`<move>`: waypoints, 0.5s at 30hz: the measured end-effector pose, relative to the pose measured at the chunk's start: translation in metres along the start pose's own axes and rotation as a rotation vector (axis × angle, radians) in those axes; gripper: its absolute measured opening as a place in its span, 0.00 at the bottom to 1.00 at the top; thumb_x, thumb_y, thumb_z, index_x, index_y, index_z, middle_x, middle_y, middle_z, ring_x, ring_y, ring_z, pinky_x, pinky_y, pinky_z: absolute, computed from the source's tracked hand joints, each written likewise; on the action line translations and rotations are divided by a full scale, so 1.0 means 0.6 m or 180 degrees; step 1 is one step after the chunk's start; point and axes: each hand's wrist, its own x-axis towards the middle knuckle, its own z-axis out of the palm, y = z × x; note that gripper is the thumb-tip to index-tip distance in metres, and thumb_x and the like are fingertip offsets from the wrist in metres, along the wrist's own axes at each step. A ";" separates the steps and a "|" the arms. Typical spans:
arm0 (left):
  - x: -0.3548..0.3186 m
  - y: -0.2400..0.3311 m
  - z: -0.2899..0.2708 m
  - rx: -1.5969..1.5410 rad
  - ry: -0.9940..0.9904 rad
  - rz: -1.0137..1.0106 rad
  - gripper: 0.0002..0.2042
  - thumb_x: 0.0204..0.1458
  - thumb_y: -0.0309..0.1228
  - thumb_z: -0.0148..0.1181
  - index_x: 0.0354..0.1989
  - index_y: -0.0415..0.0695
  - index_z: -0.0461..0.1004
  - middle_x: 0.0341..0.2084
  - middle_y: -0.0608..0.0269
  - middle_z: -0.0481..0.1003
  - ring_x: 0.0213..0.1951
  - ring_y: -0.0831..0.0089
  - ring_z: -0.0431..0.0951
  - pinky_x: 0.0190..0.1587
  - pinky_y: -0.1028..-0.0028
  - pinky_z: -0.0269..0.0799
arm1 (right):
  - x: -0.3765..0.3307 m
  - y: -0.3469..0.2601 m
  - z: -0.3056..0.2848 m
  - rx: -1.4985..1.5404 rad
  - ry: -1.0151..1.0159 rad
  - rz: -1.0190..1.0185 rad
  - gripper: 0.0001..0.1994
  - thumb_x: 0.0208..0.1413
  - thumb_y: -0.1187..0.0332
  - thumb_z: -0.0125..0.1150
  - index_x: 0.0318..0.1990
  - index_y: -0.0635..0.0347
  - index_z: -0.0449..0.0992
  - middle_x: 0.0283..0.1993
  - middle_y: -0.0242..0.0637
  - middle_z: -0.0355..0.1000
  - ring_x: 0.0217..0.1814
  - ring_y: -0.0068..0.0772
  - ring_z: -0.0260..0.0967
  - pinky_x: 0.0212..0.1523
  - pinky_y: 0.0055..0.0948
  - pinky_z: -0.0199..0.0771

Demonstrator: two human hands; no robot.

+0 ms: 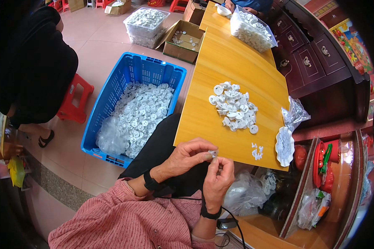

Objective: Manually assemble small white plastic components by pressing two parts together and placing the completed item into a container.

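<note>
Just off the near edge of the wooden table (237,66), my left hand (187,157) pinches a small white plastic part (213,153) between thumb and fingertips. My right hand (218,177) is closed close beside that part, thumb against fingers; what it grips, if anything, is too small to make out. A heap of white round plastic parts (233,107) lies on the tabletop beyond my hands. Nearer, toward the right edge, are several tiny white pegs (257,152). A scalloped white dish (284,146) holds many more small pale pieces.
To the left, a blue crate (96,120) on the floor is filled with white parts. Behind it stand a cardboard box (180,49) and clear tubs (145,23). Another tub (253,31) sits at the table's far end by another person. Someone sits on a red stool (76,98).
</note>
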 end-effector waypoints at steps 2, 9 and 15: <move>0.000 0.001 -0.001 0.0068 -0.0004 0.0021 0.12 0.61 0.24 0.60 0.52 0.39 0.77 0.44 0.66 0.75 0.47 0.80 0.76 0.50 0.79 0.73 | 0.000 0.001 0.001 -0.0012 0.0009 -0.0013 0.04 0.60 0.76 0.58 0.35 0.66 0.71 0.31 0.40 0.71 0.29 0.33 0.68 0.29 0.31 0.68; 0.001 0.003 0.000 0.0345 -0.0014 0.0196 0.11 0.60 0.24 0.60 0.51 0.39 0.78 0.42 0.65 0.75 0.45 0.79 0.76 0.47 0.79 0.73 | -0.001 0.002 0.005 -0.0089 0.0030 -0.0051 0.03 0.60 0.76 0.58 0.35 0.65 0.71 0.32 0.41 0.70 0.30 0.35 0.67 0.30 0.32 0.68; 0.000 0.000 -0.002 0.0531 -0.0013 0.0283 0.11 0.60 0.24 0.61 0.51 0.39 0.78 0.42 0.65 0.75 0.45 0.79 0.76 0.47 0.79 0.73 | -0.002 0.005 0.007 -0.0041 0.0066 -0.0022 0.04 0.60 0.75 0.58 0.35 0.65 0.70 0.31 0.40 0.70 0.30 0.34 0.66 0.30 0.32 0.67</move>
